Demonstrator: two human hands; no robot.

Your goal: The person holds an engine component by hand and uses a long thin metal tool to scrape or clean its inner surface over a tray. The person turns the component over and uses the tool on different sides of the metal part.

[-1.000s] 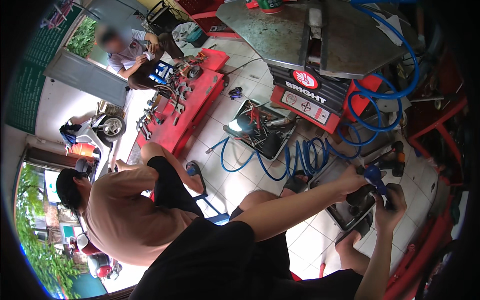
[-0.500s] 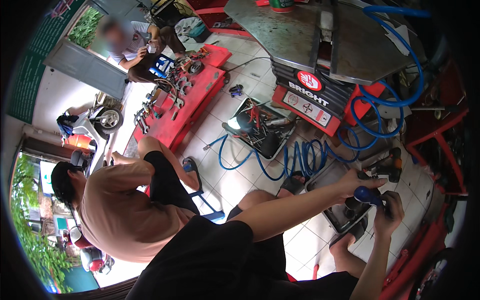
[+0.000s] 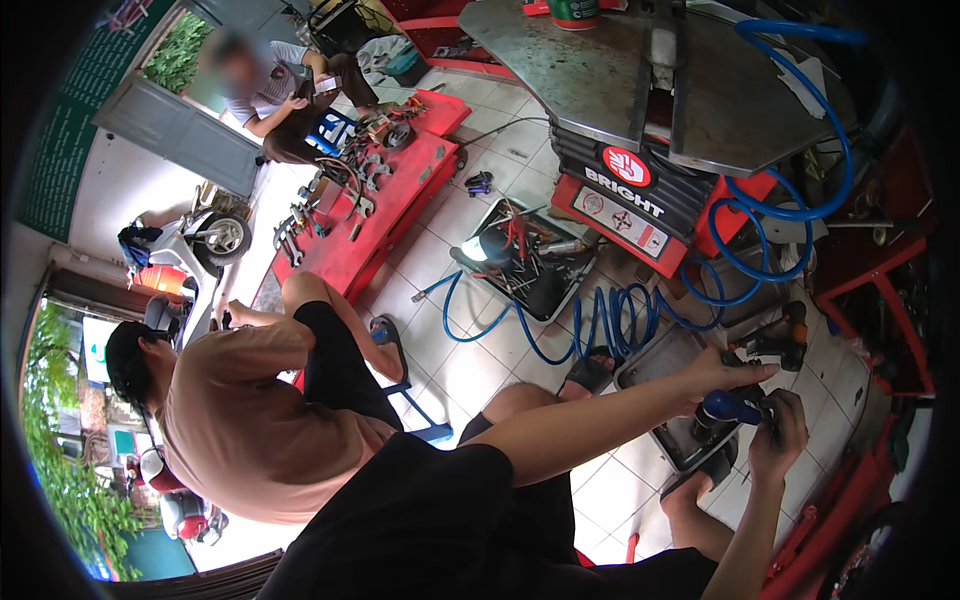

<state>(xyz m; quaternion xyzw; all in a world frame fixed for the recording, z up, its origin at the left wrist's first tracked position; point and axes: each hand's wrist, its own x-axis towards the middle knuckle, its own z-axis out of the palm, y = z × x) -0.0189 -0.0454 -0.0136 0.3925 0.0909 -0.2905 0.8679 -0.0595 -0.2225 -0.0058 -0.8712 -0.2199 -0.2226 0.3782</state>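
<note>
My left hand (image 3: 722, 372) is closed over a dark object too hidden to name, beside a cordless drill (image 3: 790, 330). Just below it, my right hand (image 3: 778, 440) grips a tool with a blue rounded body (image 3: 728, 407), its fingers curled round the dark end. The blue body points leftward over a metal tray (image 3: 680, 450) on the tiled floor. A dark part (image 3: 705, 430) in the tray is partly hidden by the tool and my left hand.
A coiled blue hose (image 3: 625, 320) runs beside a tool tray (image 3: 520, 260) and a steel-topped machine (image 3: 740, 110). A person in brown (image 3: 250, 420) sits at left by a red lift (image 3: 390, 200) with tools. Another person (image 3: 285, 95) sits behind, near a scooter (image 3: 200, 250). Red shelving (image 3: 870, 290) is at right.
The blue tool has swung down and leftward in my right hand, from pointing away from me to lying more sideways. My left hand has moved slightly right, now above the blue body.
</note>
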